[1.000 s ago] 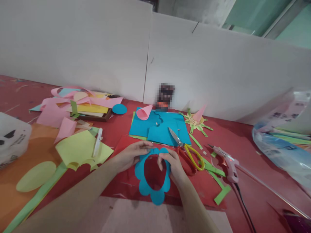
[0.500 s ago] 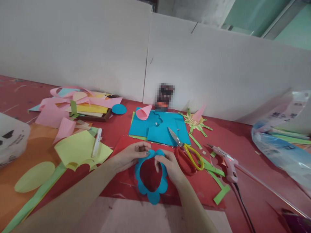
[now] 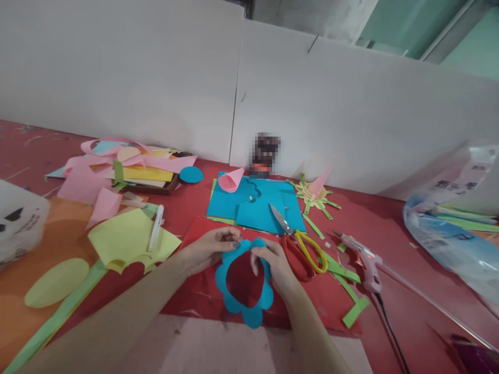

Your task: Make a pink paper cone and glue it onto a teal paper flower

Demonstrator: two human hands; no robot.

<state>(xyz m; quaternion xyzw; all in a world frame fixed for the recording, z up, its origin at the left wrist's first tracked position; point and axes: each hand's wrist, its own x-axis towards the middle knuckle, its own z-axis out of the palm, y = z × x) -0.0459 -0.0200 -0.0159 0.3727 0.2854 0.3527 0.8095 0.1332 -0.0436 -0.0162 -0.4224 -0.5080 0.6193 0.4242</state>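
Between my hands is a blue paper ring [image 3: 252,316] with a scalloped, petal-like outer edge and a large hole in its middle. My left hand [image 3: 212,250] pinches its upper left edge between thumb and fingers. At the upper right edge, my right hand [image 3: 275,262] grips the ring, with the thumb on top and a fingertip showing inside the hole. The ring hangs over a red sheet [image 3: 187,296]. Just beyond my right hand lie scissors [image 3: 288,227] with one yellow and one red handle, their blades resting on blue paper sheets [image 3: 268,213].
A pink paper cone [image 3: 231,182] lies on the blue sheets. Behind the scissors is a paper flower [image 3: 315,195] with a pink cone. To the right sit a pink glue gun [image 3: 364,259] and green strips [image 3: 353,311]. Yellow paper [image 3: 125,234] bears a white marker [image 3: 156,228] at left.
The ring's lower end has swung slightly to the right, and its face has turned so it looks a bit broader. Both hands keep their hold with little movement.
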